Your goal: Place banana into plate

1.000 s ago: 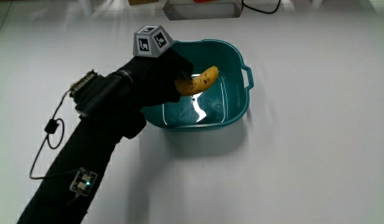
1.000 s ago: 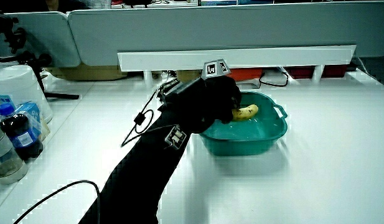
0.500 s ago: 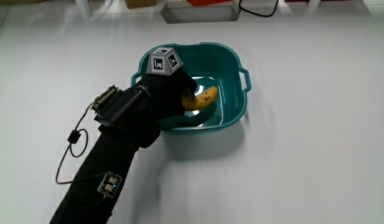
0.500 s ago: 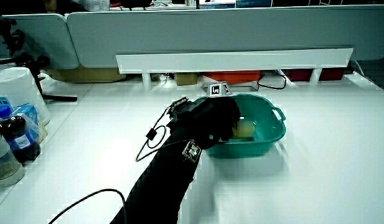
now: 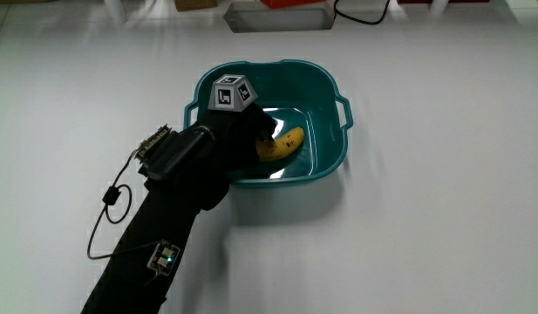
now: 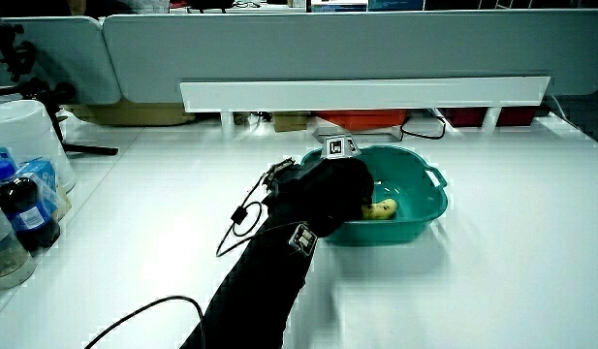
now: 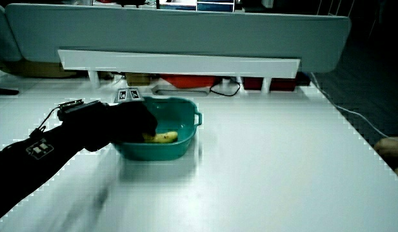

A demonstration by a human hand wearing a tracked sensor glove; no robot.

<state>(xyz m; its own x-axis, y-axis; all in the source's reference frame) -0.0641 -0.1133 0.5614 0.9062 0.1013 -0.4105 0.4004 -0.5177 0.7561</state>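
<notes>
While the white table (image 5: 443, 218) lies bare around it, the teal basin (image 5: 325, 161) holds the banana (image 5: 282, 146). The hand (image 5: 242, 131) reaches into it, fingers closed on the banana's end. A grey partition (image 6: 376, 44) edges the table.

Yellow banana (image 5: 283, 145) lying inside teal plate (image 5: 331, 150).

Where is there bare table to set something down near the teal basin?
Bare white tabletop lies beside the teal plastic basin and between it and the person. The basin is crowded: the black-gloved hand holds the yellow banana inside. Bottles crowd one table edge.
</notes>
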